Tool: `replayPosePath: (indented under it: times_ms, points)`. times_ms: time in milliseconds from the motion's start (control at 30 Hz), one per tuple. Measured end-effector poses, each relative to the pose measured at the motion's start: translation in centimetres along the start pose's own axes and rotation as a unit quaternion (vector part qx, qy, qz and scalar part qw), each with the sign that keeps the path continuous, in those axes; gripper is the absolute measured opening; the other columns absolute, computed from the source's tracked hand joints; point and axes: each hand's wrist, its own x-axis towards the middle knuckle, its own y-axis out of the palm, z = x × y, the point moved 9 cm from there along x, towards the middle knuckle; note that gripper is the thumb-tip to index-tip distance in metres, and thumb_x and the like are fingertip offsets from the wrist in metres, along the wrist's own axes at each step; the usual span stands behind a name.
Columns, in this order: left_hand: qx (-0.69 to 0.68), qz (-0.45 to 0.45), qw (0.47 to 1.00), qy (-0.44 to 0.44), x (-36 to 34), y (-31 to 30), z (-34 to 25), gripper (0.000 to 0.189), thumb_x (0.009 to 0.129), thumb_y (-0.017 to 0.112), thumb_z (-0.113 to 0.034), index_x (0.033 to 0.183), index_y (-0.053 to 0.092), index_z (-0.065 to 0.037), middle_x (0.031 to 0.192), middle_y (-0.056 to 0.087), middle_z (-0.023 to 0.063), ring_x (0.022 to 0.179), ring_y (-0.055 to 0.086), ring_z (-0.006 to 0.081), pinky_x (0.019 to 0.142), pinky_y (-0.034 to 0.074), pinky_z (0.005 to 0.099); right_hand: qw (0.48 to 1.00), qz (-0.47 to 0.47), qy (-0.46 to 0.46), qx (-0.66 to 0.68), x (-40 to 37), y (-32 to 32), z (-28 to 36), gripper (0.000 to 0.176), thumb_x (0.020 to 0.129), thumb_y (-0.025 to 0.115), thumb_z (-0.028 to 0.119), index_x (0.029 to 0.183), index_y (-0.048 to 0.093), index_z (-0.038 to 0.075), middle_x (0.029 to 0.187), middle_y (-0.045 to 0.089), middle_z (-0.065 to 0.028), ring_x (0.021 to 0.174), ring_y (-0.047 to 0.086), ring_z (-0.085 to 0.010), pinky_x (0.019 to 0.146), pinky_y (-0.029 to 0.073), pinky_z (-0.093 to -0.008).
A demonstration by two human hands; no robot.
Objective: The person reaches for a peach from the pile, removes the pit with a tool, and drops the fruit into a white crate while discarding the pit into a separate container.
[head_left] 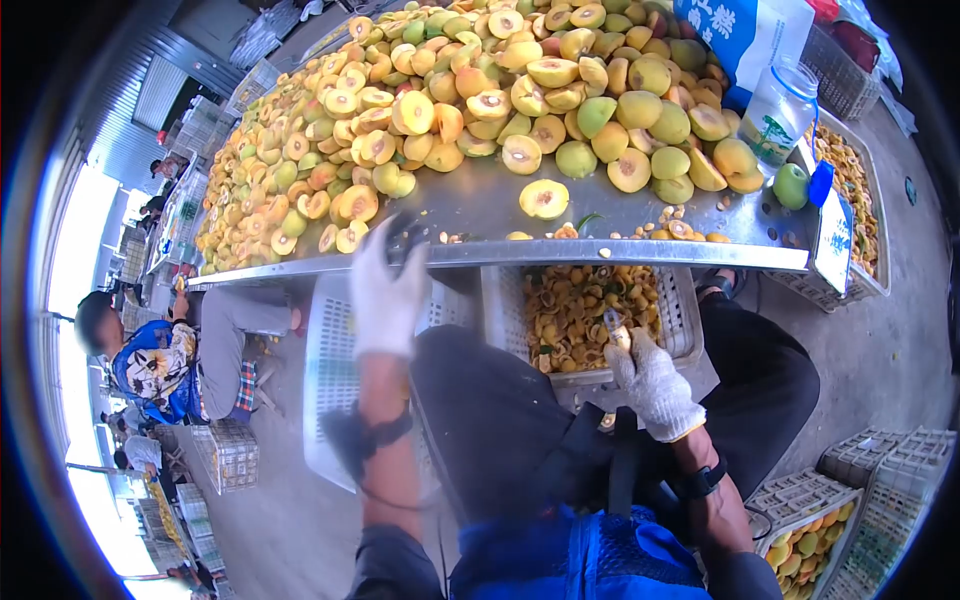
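My left hand (388, 295), in a white glove, is raised at the front edge of the metal table, blurred by motion. Its fingers look spread, with dark tips, and no fruit shows in them. Halved and whole yellow peaches (430, 110) are heaped on the table beyond it. My right hand (652, 385), also gloved, is closed around a small hand tool with a metal head (612, 320) and a pale handle. It is above the near side of a crate (678, 318) holding peach pits and scraps. One cut peach half (544, 199) lies apart near the table edge.
Left of my knees stands a white plastic basket (330, 400). A clear jar (778, 115) and a green fruit (790, 186) sit at the table's right end, by another scrap crate (860, 190). Crated peaches (810, 550) stand lower right. Another person (160, 350) sits at left.
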Motion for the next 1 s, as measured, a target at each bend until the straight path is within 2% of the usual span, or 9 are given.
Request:
replayPosePath:
  times_ms: [233, 333, 400, 567, 633, 733, 800, 900, 1000]
  points:
    - [0.149, 0.310, 0.934, 0.095, 5.8, 18.9, -2.9, 0.060, 0.072, 0.081, -0.026, 0.121, 0.057, 0.000, 0.113, 0.064, 0.0229, 0.105, 0.063, 0.0340, 0.093, 0.049, 0.0385, 0.999, -0.022, -0.006, 0.034, -0.3, -0.5, 1.2, 0.036, 0.096, 0.057, 0.034, 0.113, 0.057, 0.002, 0.093, 0.065, -0.0276, 0.090, 0.061, -0.0486, 0.075, 0.048, -0.0524]
    - [0.051, 0.278, 0.959, 0.007, 4.7, 17.4, -3.4, 0.058, 0.073, 0.081, -0.019, 0.121, 0.055, 0.000, 0.112, 0.065, 0.0194, 0.101, 0.064, 0.0295, 0.090, 0.050, 0.0351, 0.997, -0.048, 0.005, 0.059, -0.6, -0.8, 1.1, 0.034, 0.097, 0.056, 0.031, 0.114, 0.057, 0.002, 0.093, 0.064, -0.0265, 0.090, 0.061, -0.0471, 0.075, 0.049, -0.0488]
    - [-0.184, 0.188, 0.964, 0.031, 3.8, 15.1, -3.3, 0.052, 0.082, 0.072, -0.003, 0.129, 0.050, 0.000, 0.107, 0.064, 0.0094, 0.098, 0.063, 0.0170, 0.087, 0.051, 0.0295, 0.991, -0.061, 0.001, 0.116, -0.8, -1.5, 2.4, 0.031, 0.097, 0.056, 0.028, 0.114, 0.056, 0.003, 0.093, 0.064, -0.0262, 0.089, 0.061, -0.0460, 0.075, 0.049, -0.0468]
    - [-0.475, 0.195, 0.858, -0.033, -4.2, 10.8, -8.0, 0.048, 0.097, 0.061, -0.024, 0.137, 0.047, -0.001, 0.123, 0.058, 0.0104, 0.109, 0.058, 0.0174, 0.093, 0.049, 0.0302, 0.981, -0.060, -0.108, 0.151, -1.9, -3.2, 9.3, 0.024, 0.096, 0.056, 0.019, 0.113, 0.056, 0.003, 0.091, 0.060, -0.0228, 0.084, 0.061, -0.0431, 0.072, 0.049, -0.0462]
    - [-0.441, 0.164, 0.882, 0.012, -5.9, 10.8, -7.6, 0.046, 0.101, 0.054, -0.029, 0.136, 0.049, 0.000, 0.124, 0.058, 0.0123, 0.112, 0.057, 0.0197, 0.094, 0.049, 0.0320, 0.972, -0.087, -0.215, 0.037, -2.7, -3.2, 11.3, 0.021, 0.095, 0.056, 0.016, 0.110, 0.054, 0.002, 0.091, 0.058, -0.0218, 0.083, 0.061, -0.0422, 0.070, 0.048, -0.0479]
    - [-0.427, 0.126, 0.895, -0.007, -7.5, 11.8, -5.6, 0.040, 0.098, 0.053, -0.013, 0.136, 0.048, -0.001, 0.126, 0.058, 0.0163, 0.108, 0.061, 0.0288, 0.095, 0.050, 0.0371, 0.981, -0.056, -0.177, 0.051, -1.9, -2.0, 10.8, 0.018, 0.094, 0.056, 0.014, 0.108, 0.052, 0.003, 0.091, 0.058, -0.0230, 0.083, 0.061, -0.0428, 0.069, 0.048, -0.0487]
    - [-0.065, 0.059, 0.969, 0.231, -8.6, 9.9, -8.3, 0.040, 0.097, 0.053, -0.009, 0.136, 0.048, -0.003, 0.127, 0.059, 0.0161, 0.110, 0.061, 0.0287, 0.094, 0.050, 0.0372, 0.987, -0.061, -0.129, 0.072, -1.5, -1.6, 10.3, 0.018, 0.093, 0.058, 0.015, 0.104, 0.051, 0.003, 0.086, 0.058, -0.0233, 0.079, 0.060, -0.0450, 0.064, 0.047, -0.0503]
    - [-0.349, 0.074, 0.930, 0.088, -9.1, 11.5, -7.3, 0.038, 0.097, 0.055, -0.010, 0.134, 0.048, -0.004, 0.126, 0.060, 0.0128, 0.112, 0.061, 0.0240, 0.093, 0.051, 0.0369, 0.981, -0.085, -0.173, 0.034, -1.6, -1.6, 11.3, 0.018, 0.095, 0.059, 0.017, 0.102, 0.051, 0.002, 0.081, 0.059, -0.0233, 0.077, 0.061, -0.0452, 0.062, 0.047, -0.0490]
    - [-0.372, 0.067, 0.926, 0.023, -9.6, 11.8, -6.0, 0.035, 0.095, 0.056, -0.009, 0.128, 0.051, -0.001, 0.119, 0.060, 0.0121, 0.106, 0.060, 0.0241, 0.093, 0.049, 0.0363, 0.975, -0.101, -0.196, 0.011, -1.6, -1.2, 11.5, 0.018, 0.098, 0.057, 0.018, 0.099, 0.054, 0.001, 0.077, 0.061, -0.0226, 0.075, 0.062, -0.0440, 0.063, 0.047, -0.0455]
